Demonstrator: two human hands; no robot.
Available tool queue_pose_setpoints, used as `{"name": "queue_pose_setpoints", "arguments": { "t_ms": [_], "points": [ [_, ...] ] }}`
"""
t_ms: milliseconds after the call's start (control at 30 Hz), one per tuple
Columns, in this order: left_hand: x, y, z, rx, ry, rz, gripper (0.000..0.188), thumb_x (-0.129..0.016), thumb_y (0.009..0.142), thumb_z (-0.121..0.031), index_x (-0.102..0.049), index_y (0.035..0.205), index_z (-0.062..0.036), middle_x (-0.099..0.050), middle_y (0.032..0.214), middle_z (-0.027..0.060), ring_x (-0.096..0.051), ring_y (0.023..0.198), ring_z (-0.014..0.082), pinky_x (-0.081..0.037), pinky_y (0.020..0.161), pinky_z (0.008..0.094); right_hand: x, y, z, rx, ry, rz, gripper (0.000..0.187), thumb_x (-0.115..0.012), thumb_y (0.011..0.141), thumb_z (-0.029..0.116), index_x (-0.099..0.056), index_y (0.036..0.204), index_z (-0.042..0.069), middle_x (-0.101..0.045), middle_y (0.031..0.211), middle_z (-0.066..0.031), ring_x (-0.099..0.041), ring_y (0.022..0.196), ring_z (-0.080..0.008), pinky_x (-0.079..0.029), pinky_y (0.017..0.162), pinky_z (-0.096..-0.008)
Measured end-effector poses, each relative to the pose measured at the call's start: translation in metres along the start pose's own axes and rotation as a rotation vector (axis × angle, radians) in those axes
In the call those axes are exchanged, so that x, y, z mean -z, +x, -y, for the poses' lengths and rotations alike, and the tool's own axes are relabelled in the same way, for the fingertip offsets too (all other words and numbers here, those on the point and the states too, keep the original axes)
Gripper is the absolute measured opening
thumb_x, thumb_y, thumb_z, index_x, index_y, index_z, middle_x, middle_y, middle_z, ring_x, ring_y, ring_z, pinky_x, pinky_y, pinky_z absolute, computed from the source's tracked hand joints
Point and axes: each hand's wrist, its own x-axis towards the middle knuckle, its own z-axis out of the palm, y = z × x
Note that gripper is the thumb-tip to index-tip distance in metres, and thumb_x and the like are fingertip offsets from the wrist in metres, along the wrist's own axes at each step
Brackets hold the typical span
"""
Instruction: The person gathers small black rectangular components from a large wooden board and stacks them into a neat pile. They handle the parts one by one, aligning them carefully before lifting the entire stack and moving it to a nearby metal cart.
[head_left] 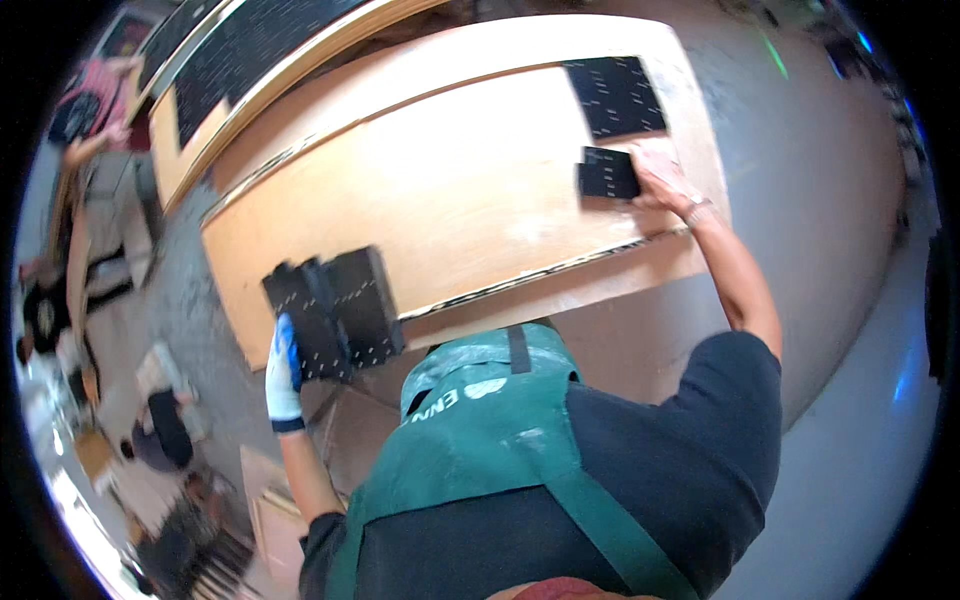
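My left hand (284,372), in a white and blue glove, grips the outer side of a bundle of black rectangular pieces (335,312) with small pale marks. This bundle is at the near left edge of a pale wooden board (450,190); whether it rests on the board or hangs just over it, I cannot tell. Bare, with a band at the wrist, my right hand (660,182) is closed on the right end of a small black block (608,173) at the board's right side. Just beyond it lies a black marked patch of pieces (617,97), flat on the board.
Another long panel with a black marked surface (255,65) stands beyond the board at the upper left. Several people are at the left, one in a pink top (100,95) and one bent low (165,430). Pale wood pieces (275,520) are at the lower left.
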Motion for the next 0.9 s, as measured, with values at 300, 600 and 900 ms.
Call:
{"name": "queue_pose_setpoints", "arguments": {
  "t_ms": [300, 600, 900],
  "points": [
    [-0.002, 0.01, -0.016, -0.356, 0.615, -0.098, 0.061, -0.044, 0.11, -0.041, -0.037, 0.152, 0.0029, -0.056, 0.145, 0.0231, -0.055, 0.133, 0.0315, -0.042, 0.109, 0.0371, 0.012, 0.003, 0.071, -0.172, 0.234, -0.024, 0.073, -0.078, 0.057, 0.026, -0.052, 0.117, -0.004, -0.054, 0.106, -0.0251, -0.053, 0.107, -0.0435, -0.046, 0.096, -0.0489],
    [0.008, 0.019, -0.005, -0.441, 0.677, -0.042, 0.061, -0.042, 0.11, -0.042, -0.038, 0.15, 0.004, -0.054, 0.142, 0.0303, -0.053, 0.132, 0.0422, -0.043, 0.108, 0.042, 0.046, 0.044, 0.348, -0.07, 0.611, -0.079, 0.071, -0.077, 0.063, 0.039, -0.057, 0.113, -0.007, -0.056, 0.106, -0.0259, -0.055, 0.103, -0.0395, -0.047, 0.092, -0.05],
    [0.017, 0.023, 0.003, -0.511, 0.784, -0.05, 0.063, -0.048, 0.108, -0.04, -0.036, 0.154, 0.0016, -0.052, 0.146, 0.0281, -0.051, 0.136, 0.0406, -0.041, 0.11, 0.0403, 0.049, 0.059, 0.478, -0.269, 0.419, -0.103, 0.079, -0.085, 0.067, 0.039, -0.046, 0.116, -0.008, -0.052, 0.107, -0.0222, -0.055, 0.102, -0.0355, -0.049, 0.087, -0.0449]
  ]
}}
